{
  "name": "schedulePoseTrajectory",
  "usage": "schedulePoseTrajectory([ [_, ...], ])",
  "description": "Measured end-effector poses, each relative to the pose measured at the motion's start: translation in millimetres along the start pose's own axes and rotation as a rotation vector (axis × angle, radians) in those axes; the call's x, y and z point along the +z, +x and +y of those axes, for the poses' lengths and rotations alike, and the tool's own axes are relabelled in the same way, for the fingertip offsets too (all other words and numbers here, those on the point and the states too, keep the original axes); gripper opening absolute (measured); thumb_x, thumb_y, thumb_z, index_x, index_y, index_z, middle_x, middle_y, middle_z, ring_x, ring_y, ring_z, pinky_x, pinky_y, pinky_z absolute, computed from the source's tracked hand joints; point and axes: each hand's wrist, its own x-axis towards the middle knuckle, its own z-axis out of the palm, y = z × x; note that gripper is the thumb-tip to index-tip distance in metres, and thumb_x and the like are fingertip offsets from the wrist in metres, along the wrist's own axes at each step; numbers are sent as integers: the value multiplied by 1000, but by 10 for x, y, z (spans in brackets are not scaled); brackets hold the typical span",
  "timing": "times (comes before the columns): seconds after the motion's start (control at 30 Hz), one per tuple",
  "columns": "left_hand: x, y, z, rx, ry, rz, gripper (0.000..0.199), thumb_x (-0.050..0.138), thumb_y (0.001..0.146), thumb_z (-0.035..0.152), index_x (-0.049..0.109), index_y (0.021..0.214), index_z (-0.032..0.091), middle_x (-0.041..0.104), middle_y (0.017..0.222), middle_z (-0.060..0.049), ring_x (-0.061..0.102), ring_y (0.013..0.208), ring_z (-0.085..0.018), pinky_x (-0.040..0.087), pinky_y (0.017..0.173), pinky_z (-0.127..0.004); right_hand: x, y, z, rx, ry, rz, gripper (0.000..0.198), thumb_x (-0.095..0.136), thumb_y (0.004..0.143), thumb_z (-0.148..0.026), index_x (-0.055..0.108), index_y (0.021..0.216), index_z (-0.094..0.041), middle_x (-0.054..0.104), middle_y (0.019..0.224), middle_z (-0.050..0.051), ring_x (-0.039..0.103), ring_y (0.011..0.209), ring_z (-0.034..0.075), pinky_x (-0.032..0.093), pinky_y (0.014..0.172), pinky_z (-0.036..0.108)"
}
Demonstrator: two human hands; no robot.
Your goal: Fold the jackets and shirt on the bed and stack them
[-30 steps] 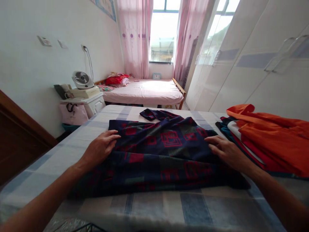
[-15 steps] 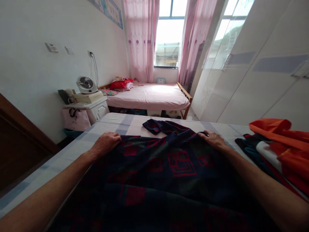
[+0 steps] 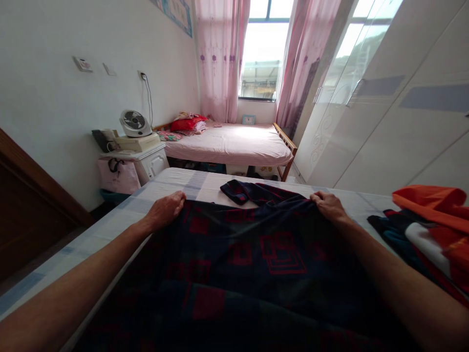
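A dark navy garment [image 3: 249, 264] with red square patterns spreads over the near bed, its kind hard to tell in the dim light. My left hand [image 3: 167, 209] is closed on its far left corner. At the far right corner, my right hand [image 3: 329, 206] pinches the cloth. Between the two hands the far edge is stretched nearly straight. Beyond that edge a sleeve [image 3: 238, 191] of the same cloth lies bent on the sheet. The garment's near part runs out of view at the bottom.
A pile of clothes [image 3: 421, 239], orange on top, lies right of my right arm on the checked bed sheet [image 3: 176, 183]. A pink bed [image 3: 234, 146] stands beyond. A fan [image 3: 135, 122] sits on a white cabinet [image 3: 156, 164] at left; a white wardrobe [image 3: 384, 132] lines the right.
Both hands have lifted the garment's far edge slightly and drawn it tauter. My right hand has shifted right, and the view has turned a little.
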Motion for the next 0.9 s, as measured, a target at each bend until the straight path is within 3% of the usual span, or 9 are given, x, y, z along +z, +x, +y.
schedulePoseTrajectory([
  [0.13,-74,32,-13,-82,5,40,40,20,94,36,52,111,18,69,81,-8,67,77,-25,41,63,-30,-189,-75,80,78,50,57,43,39,84,-44,70,92,-16,72,87,11,65,79,24,46,66,30],
  [0.27,-145,-15,-41,27,-9,-9,40,39,86,56,62,94,25,71,82,-3,66,82,-24,42,65,-28,-236,-208,113,36,107,-232,39,55,74,-51,69,61,-17,68,61,7,61,58,20,44,53,29],
  [0.33,-188,-49,-47,90,-9,-34,37,50,79,59,65,87,26,71,82,-2,66,83,-23,42,65,-27,-253,-270,101,-12,175,-349,32,60,71,-46,71,65,-17,69,62,6,62,58,20,45,54,28],
  [0.4,-257,-93,-30,148,-8,-50,30,53,77,53,67,85,28,70,83,0,65,82,-21,43,66,-25,-315,-339,73,-49,242,-301,31,56,74,-42,73,82,-17,72,76,5,64,69,20,47,61,27],
  [0.47,-349,-178,16,191,-8,-46,27,49,82,44,69,90,28,68,89,0,64,83,-19,43,68,-25,-443,-457,47,-70,306,-116,35,51,78,-40,70,96,-17,72,86,5,65,78,20,48,68,28],
  [0.57,-467,-457,100,228,45,131,35,39,89,38,68,104,25,64,94,-6,61,83,-20,44,72,-29,-703,-828,60,-128,360,123,36,49,79,-41,67,100,-18,71,85,5,64,79,22,48,71,31],
  [0.63,-478,-756,127,285,95,264,37,35,92,36,67,108,24,64,91,-7,59,82,-21,44,74,-32,-838,-1210,129,-154,307,170,35,49,80,-43,67,97,-19,70,85,6,63,77,23,48,72,33],
  [0.8,-253,-1531,100,493,-17,180,39,35,91,17,64,114,30,66,95,-5,61,85,-20,46,78,-31,-780,-2129,446,-161,204,-71,34,50,77,-47,65,93,-21,70,79,5,65,67,24,50,64,35],
  [0.9,-147,-1717,107,453,-98,144,39,37,88,14,65,112,28,66,98,-5,62,84,-20,48,73,-28,-657,-2331,544,-191,184,-95,31,52,73,-44,65,90,-22,72,92,7,68,82,28,52,76,39],
])
